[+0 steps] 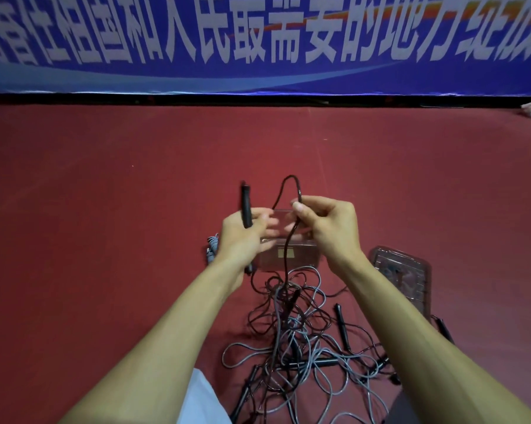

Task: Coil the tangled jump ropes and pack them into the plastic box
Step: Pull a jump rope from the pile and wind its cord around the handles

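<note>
— Floor (pixel 105 209)?
— Red, blue banner (pixel 258 71) along its far edge.
— Grip?
— Left hand (pixel 242 237) grips handle (pixel 246 206); right hand (pixel 328 228) pinches rope (pixel 286 255). Box (pixel 304 260) on floor below them, tangle (pixel 288 332) nearer.
</note>
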A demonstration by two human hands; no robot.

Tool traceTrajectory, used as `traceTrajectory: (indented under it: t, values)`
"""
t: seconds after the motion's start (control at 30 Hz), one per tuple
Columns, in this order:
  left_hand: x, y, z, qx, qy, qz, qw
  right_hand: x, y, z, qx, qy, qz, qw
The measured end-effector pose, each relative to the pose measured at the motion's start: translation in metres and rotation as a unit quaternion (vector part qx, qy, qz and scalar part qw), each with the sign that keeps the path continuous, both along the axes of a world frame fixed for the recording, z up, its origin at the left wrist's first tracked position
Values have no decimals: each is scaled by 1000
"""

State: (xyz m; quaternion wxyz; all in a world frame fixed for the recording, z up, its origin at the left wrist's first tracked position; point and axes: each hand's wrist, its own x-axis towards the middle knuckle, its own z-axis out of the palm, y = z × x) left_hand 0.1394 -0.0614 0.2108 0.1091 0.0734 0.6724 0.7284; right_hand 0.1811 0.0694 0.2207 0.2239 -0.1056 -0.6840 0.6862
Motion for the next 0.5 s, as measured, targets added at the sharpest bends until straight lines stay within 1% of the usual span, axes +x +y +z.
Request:
traceTrajectory:
  t: [0.07,0.1,0.13,0.2,0.27,0.33,0.4,0.47,0.5]
  values:
    - [1,0,-5,-104,80,-45,990,0,3,5,-52,16,-13,998]
    - [3,1,-6,-137,106,-75,982,1,8,7,-71,26,-23,997]
    - [6,3,-7,-153,112,-107,976,2,12,9,-83,34,-34,995]
    - [10,5,-7,-136,93,-169,972,4,19,12,-107,44,-60,991]
    - [16,12,-6,-112,89,-198,970,8,27,12,-179,51,-78,980]
    - [18,19,-5,-120,110,-179,970,10,29,12,-267,53,-83,959]
    - [21,25,-3,-109,106,-150,977,9,30,10,-313,59,-78,945]
    - [22,31,-3,-75,87,-113,987,7,32,8,-313,67,-68,945]
    - [22,34,-2,-59,78,-93,991,5,34,7,-296,66,-70,950]
